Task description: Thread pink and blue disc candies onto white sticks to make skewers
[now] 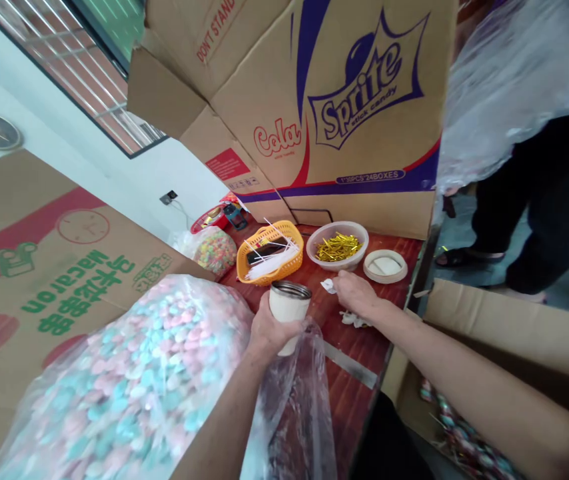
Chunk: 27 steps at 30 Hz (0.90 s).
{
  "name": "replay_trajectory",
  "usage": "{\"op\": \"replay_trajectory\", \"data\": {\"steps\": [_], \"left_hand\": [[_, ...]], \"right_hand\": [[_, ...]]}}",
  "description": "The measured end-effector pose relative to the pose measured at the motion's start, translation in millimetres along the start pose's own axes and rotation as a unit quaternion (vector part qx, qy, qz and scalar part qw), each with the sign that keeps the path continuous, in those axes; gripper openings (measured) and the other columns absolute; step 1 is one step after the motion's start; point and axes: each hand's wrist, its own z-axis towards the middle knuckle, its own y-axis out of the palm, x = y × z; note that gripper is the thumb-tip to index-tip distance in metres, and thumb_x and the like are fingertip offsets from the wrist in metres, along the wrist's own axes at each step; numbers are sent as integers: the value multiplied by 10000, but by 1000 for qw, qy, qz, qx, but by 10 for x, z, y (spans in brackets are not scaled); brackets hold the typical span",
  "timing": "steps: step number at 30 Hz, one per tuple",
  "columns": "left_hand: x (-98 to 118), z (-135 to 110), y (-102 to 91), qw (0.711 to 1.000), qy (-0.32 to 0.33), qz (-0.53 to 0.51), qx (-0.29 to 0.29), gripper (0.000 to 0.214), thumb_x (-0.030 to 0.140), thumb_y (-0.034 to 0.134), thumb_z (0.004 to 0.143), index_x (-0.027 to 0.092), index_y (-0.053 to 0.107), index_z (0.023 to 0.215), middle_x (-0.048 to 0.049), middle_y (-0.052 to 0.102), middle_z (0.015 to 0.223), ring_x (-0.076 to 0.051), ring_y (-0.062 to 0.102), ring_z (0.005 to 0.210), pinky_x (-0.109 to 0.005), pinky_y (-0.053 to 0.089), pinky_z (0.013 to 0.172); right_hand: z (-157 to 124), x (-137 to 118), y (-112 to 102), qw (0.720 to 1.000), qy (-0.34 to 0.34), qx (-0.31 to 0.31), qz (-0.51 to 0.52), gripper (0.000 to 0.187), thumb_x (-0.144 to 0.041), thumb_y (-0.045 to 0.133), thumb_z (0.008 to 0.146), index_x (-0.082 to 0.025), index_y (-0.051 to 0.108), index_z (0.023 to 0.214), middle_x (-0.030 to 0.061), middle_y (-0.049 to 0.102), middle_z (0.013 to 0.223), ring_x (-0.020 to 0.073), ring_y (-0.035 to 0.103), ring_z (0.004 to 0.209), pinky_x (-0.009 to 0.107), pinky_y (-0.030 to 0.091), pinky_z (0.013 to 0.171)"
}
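Note:
My left hand (270, 327) is wrapped round a white tumbler (290, 308) with a bare metal rim, its mouth uncovered. My right hand (357, 293) is closed, with a crumpled white tissue (328, 286) sticking out at its fingertips. More crumpled white tissue (354, 320) lies on the table just below that hand. Behind it stands a translucent bowl (314, 233) of gold twist ties (338, 247). Beside the bowl is a round whitish lid (385, 265). A clear plastic bag (297, 400) hangs below the tumbler.
A big bag of pink and blue candies (144, 373) fills the left. An orange basket (244, 263) with white sticks and a dark phone sits on the red table (349, 360). A large carton (364, 153) stands behind. An open box (514, 327) and a person's legs (504, 200) are right.

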Motion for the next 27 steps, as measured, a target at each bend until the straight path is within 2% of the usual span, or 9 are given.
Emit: {"op": "replay_trajectory", "data": {"steps": [3, 6, 13, 18, 22, 27], "left_hand": [[146, 153, 79, 996, 57, 56, -36, 889, 384, 811, 505, 208, 400, 1273, -87, 638, 1098, -280, 605, 1014, -384, 468, 872], [266, 244, 143, 985, 94, 125, -71, 861, 357, 783, 520, 241, 399, 1282, -71, 636, 1110, -297, 598, 1034, -396, 451, 887], [369, 384, 183, 948, 90, 292, -90, 810, 379, 744, 523, 276, 424, 1260, -92, 639, 1080, -337, 592, 1021, -495, 395, 894], [443, 466, 222, 932, 100, 336, -98, 788, 399, 742, 506, 268, 444, 1224, -104, 640, 1060, -347, 591, 999, -521, 368, 898], [566, 461, 246, 917, 108, 371, -97, 817, 379, 739, 498, 271, 429, 1246, -111, 616, 1128, -356, 558, 1068, -514, 329, 943], [643, 488, 269, 900, 112, 413, -84, 741, 331, 722, 497, 251, 471, 1189, -125, 633, 1069, -354, 582, 1010, -539, 317, 931]], "right_hand": [[-133, 115, -85, 999, -10, 38, 19, 201, -157, 518, 846, -119, 605, 1023, 127, 619, 1018, 201, 591, 943, 303, 445, 812], [-326, 195, -123, 995, -26, 86, 47, 212, -150, 464, 853, -141, 615, 1001, 98, 630, 985, 185, 586, 933, 278, 427, 833], [-845, 376, 66, 980, -33, 167, 107, 233, -194, 409, 876, -162, 639, 890, 96, 632, 954, 194, 571, 911, 304, 442, 836], [-852, 372, 134, 974, -45, 188, 118, 224, -180, 412, 869, -168, 635, 850, 87, 610, 892, 199, 541, 873, 335, 442, 814], [-846, 363, 139, 972, -55, 197, 112, 232, -165, 414, 867, -174, 642, 905, 89, 601, 925, 208, 521, 898, 352, 432, 837], [-869, 352, 139, 974, -58, 198, 97, 233, -139, 420, 861, -145, 639, 941, 101, 596, 922, 218, 502, 886, 349, 427, 827]]}}
